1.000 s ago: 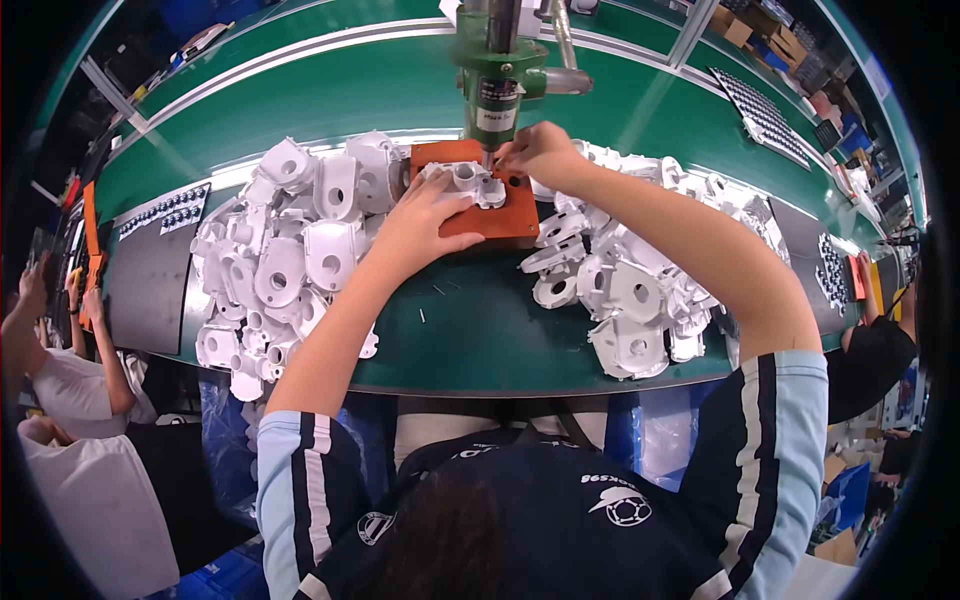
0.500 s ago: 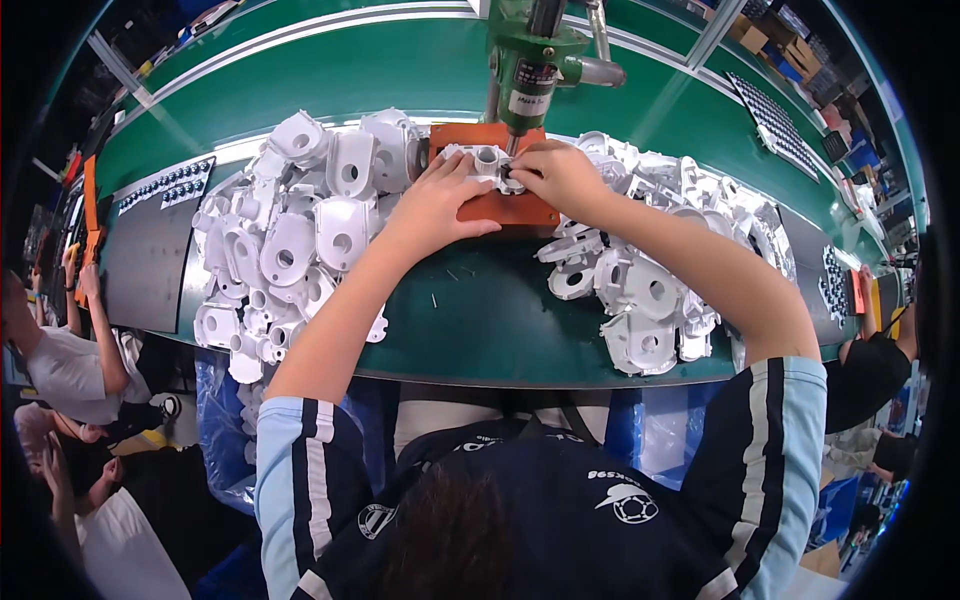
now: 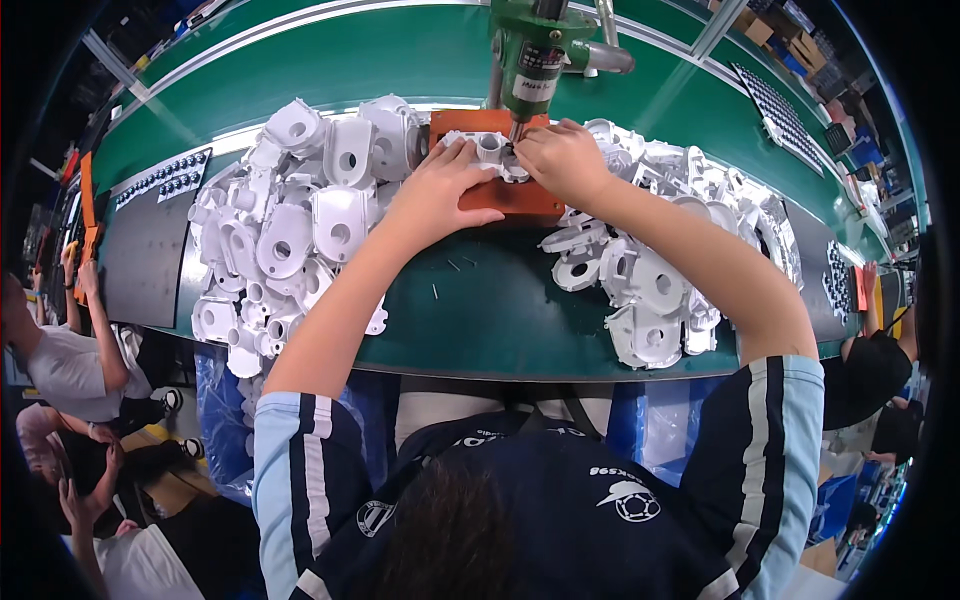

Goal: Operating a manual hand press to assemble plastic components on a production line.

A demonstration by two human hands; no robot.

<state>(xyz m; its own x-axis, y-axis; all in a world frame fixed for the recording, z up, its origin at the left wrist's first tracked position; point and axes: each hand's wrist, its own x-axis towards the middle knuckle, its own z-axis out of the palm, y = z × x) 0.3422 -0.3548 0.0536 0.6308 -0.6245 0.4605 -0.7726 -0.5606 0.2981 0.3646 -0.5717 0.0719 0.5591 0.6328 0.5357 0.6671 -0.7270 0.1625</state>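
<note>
A white plastic housing (image 3: 489, 150) with a round tube sits on an orange fixture (image 3: 518, 200) below the green hand press (image 3: 533, 70). My left hand (image 3: 440, 195) lies against the housing's left side, fingertips on it and thumb stretched out over the fixture. At the housing's right side my right hand (image 3: 562, 160) is closed, its fingertips bunched close by the press's metal tip (image 3: 516, 131). Something small and dark shows by those fingertips; what they pinch is hidden.
White plastic housings are heaped at left (image 3: 285, 240) and right (image 3: 655, 285). Small thin pins (image 3: 435, 291) lie on the green table (image 3: 480, 335). Dark boards (image 3: 150, 250) carry rows of small parts. Other people (image 3: 70, 350) sit at both sides.
My right hand's fingers have curled in more tightly at the housing. The left hand stays on the housing. The view has shifted slightly, and a person at the lower left has moved their hands.
</note>
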